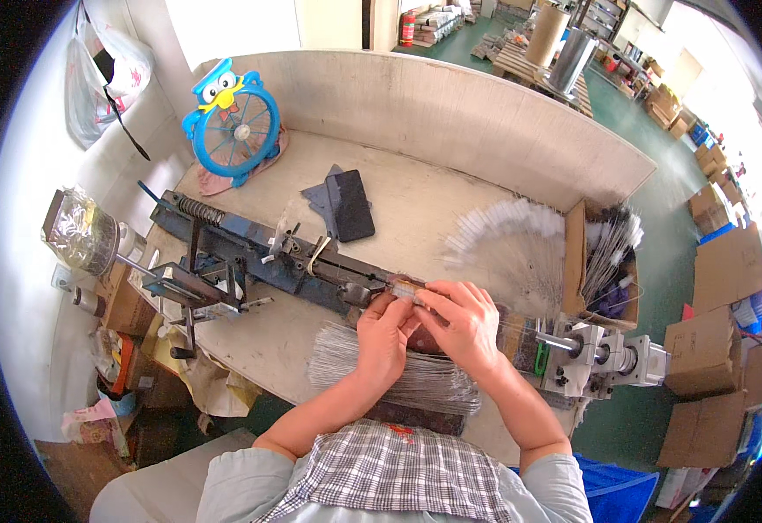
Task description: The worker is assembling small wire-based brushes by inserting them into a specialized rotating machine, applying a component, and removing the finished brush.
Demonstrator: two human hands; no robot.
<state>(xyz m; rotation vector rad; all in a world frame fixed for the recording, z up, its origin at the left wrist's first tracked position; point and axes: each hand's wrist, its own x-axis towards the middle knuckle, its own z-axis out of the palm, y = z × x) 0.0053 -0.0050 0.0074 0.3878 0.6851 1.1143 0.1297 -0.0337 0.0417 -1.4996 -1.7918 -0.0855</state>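
Note:
My left hand (pixel 382 338) and my right hand (pixel 463 324) meet over the middle of a long metal bench machine (pixel 263 248). Fingers of both hands pinch a small whitish piece (pixel 405 289); it looks like a tuft of bristles, but the fingertips partly cover it. A dark metal block (pixel 356 295) of the machine sits just left of the fingertips. Beneath my wrists lies a thick bundle of thin silvery wires (pixel 437 383). Beyond my right hand, white-tipped wire brushes (pixel 503 235) are spread in a fan on the worktable (pixel 416 205).
At right are a cardboard box (pixel 575 253) of brushes and a metal shaft unit (pixel 603 356). A black phone (pixel 352 206) on a cloth and a blue cartoon fan (pixel 234 131) stand farther back. A crank-like metal stand (pixel 191 292) is at left. A low board (pixel 450 100) borders the table's far side.

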